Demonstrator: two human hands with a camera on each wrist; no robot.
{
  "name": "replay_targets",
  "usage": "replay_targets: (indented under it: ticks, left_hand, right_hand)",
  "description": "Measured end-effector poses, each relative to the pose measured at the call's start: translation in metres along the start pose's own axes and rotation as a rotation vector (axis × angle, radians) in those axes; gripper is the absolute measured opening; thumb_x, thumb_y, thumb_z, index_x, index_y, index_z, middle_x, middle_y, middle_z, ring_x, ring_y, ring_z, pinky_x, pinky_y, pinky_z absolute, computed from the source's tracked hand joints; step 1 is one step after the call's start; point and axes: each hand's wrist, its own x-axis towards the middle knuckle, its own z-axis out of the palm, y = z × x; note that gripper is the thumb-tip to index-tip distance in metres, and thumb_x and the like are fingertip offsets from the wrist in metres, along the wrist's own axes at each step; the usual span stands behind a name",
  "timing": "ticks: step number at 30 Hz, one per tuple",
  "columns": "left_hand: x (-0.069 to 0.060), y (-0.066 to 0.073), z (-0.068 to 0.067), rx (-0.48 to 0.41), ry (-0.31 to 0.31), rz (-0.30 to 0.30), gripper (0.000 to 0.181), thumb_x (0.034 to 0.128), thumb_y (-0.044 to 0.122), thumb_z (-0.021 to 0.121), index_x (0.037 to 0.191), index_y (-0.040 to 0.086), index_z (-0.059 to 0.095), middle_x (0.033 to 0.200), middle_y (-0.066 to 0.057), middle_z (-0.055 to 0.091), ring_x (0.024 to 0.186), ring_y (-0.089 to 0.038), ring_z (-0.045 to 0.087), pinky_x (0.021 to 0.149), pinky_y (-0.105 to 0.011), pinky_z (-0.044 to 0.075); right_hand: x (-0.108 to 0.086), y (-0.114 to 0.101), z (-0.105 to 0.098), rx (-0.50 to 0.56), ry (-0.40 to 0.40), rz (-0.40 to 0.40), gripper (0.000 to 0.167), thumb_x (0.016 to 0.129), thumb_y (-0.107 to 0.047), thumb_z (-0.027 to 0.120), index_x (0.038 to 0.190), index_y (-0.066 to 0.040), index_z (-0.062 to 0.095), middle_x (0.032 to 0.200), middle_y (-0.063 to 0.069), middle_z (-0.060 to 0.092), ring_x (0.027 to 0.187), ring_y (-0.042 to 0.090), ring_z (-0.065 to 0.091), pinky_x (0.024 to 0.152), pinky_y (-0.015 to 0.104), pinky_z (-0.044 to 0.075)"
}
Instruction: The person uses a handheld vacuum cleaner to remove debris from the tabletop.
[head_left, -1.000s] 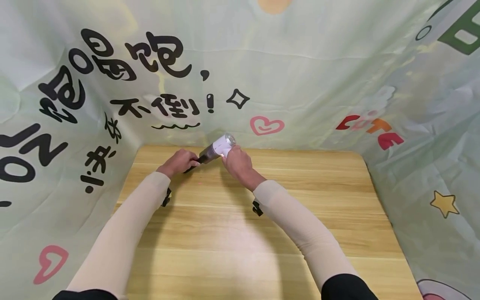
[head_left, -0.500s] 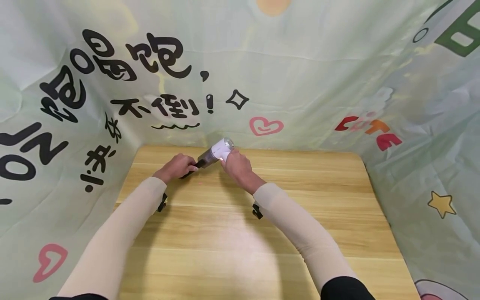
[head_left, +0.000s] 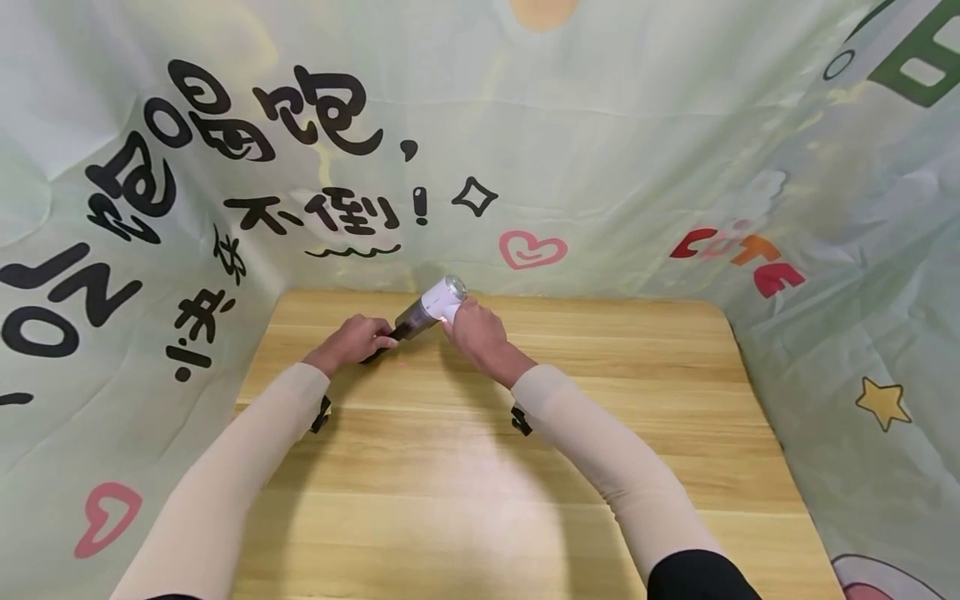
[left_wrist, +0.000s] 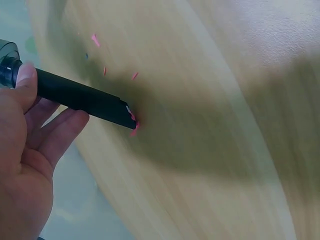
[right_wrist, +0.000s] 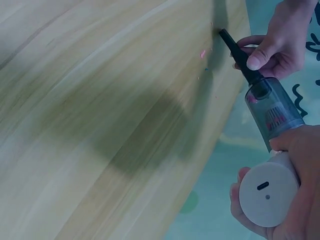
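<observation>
The vacuum [head_left: 435, 302] is located at the far side of the desk [head_left: 465, 467], left of centre, and tilted: the nozzle [left_wrist: 82, 97] is directed down to the left, the rear end is raised to the right. The left grip [head_left: 352, 340], a bare hand, grasps the nozzle between thumb and fingers. The right grip [head_left: 480, 329], also a bare hand, grasps the white handle [right_wrist: 269, 192]. The round end face of the handle carries a dark slot and a small dot. The clear bin [right_wrist: 275, 112] sits between nozzle and white body; pink pieces are visible in it.

Pink scraps [left_wrist: 96, 40] lie on the desk near the nozzle, with a blue speck [left_wrist: 86, 56] among them. Further scraps are at the nozzle mouth; whether inside or under it cannot be determined. Contact between nozzle tip and desk cannot be confirmed.

Both arms are covered by light sleeves [head_left: 217, 475]. A printed cloth [head_left: 637, 150] encloses the rear and both sides of the desk and bears black lettering [head_left: 348, 212].
</observation>
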Motion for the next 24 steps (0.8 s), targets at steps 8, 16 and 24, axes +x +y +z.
replay_targets:
  ticks: [8,16,24]
  left_hand:
    - [-0.012,0.002,0.004,-0.011,-0.008,0.049,0.031,0.1019,0.028,0.067,0.118,0.001,0.07,0.105,-0.018,0.079,0.094,-0.028,0.076,0.081,-0.044,0.059]
    - [-0.02,-0.002,0.004,-0.045,-0.059,0.105,0.031,0.0993,0.013,0.07,0.125,-0.003,0.064,0.109,-0.025,0.077,0.101,-0.035,0.076,0.081,-0.044,0.062]
    - [-0.022,-0.007,0.004,-0.036,-0.11,0.102,0.032,0.0972,0.011,0.072,0.126,-0.001,0.065,0.106,-0.021,0.078,0.093,-0.027,0.077,0.076,-0.039,0.061]
  right_hand:
    - [-0.006,0.001,-0.004,-0.034,0.023,-0.052,0.056,0.103,-0.049,0.061,0.113,0.006,0.059,0.091,0.015,0.071,0.079,0.028,0.074,0.061,0.041,0.061]
    - [-0.01,-0.001,-0.005,-0.075,0.067,-0.097,0.053,0.102,-0.049,0.062,0.109,0.004,0.06,0.088,0.013,0.072,0.075,0.027,0.074,0.06,0.041,0.061]
    - [-0.009,0.002,-0.007,-0.085,0.034,-0.1,0.056,0.103,-0.051,0.058,0.113,0.004,0.058,0.089,0.013,0.071,0.075,0.025,0.073,0.059,0.039,0.06]
